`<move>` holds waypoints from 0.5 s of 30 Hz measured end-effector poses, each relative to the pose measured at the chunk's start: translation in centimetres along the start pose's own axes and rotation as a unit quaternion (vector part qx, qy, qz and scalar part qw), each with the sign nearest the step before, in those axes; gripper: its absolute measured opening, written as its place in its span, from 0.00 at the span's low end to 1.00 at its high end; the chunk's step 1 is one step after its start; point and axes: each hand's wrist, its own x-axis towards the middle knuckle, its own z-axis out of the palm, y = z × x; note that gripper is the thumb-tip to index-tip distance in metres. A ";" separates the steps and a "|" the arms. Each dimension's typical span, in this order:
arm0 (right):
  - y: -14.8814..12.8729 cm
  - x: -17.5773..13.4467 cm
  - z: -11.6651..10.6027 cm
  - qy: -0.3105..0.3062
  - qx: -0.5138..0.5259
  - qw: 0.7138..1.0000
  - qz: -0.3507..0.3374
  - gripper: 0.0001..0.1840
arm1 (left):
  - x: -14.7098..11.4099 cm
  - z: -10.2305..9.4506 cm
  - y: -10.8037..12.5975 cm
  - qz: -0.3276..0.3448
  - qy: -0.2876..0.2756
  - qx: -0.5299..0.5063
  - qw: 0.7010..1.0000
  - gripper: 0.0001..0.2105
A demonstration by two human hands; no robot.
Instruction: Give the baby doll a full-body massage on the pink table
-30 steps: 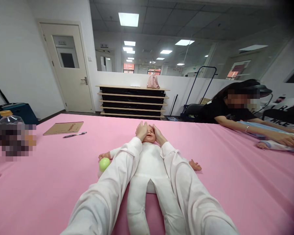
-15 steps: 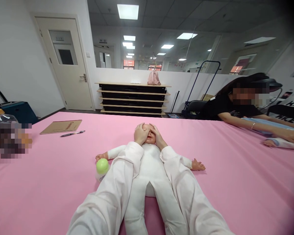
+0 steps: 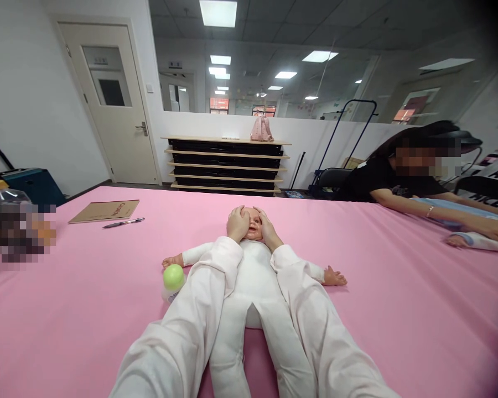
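Observation:
A baby doll (image 3: 253, 271) with a white cloth body lies on its back, arms spread and legs towards me. My left hand (image 3: 237, 224) curves around the left side of its head, covering part of the face. Around the other side of the head wraps my right hand (image 3: 270, 229). Between the hands the doll's face (image 3: 255, 225) shows one eye and the mouth. My pale sleeves hide parts of the doll's arms. Beside my left forearm stands a small bottle (image 3: 173, 279) with a round green cap.
A pink cloth (image 3: 108, 298) covers the table. At the back left lie a brown notebook (image 3: 103, 211) and a pen (image 3: 123, 223). A bottle (image 3: 8, 196) with a yellow cap stands far left. On the right a person (image 3: 377, 174) leans over another doll (image 3: 477, 241).
My hands have drawn apart over the doll's face, sliding outward towards the sides of the head. More of the face, including one eye, now shows.

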 end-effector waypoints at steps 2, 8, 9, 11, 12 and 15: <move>0.5 0.3 -0.1 0.008 0.001 1.000 -0.005 0.19 | 0.1 0.1 -0.1 -0.009 0.000 -0.008 1.000 0.19; 1.2 0.8 -0.1 0.021 0.011 1.000 0.010 0.21 | 0.2 0.1 -0.3 -0.013 0.004 -0.023 1.000 0.20; 1.1 0.7 -0.1 0.022 0.013 1.000 0.014 0.20 | 0.2 0.1 -0.3 -0.012 0.004 -0.023 1.000 0.20; 0.7 0.4 0.0 0.018 0.018 0.999 0.024 0.20 | 0.2 0.0 -0.3 -0.012 0.004 -0.022 1.000 0.20; 0.4 0.2 0.1 0.011 0.022 0.999 0.029 0.20 | 0.1 0.0 -0.2 -0.011 0.004 -0.020 1.000 0.20; -0.2 -0.3 0.1 -0.019 0.030 0.999 0.035 0.24 | 0.0 -0.1 -0.2 0.003 0.004 -0.010 1.000 0.19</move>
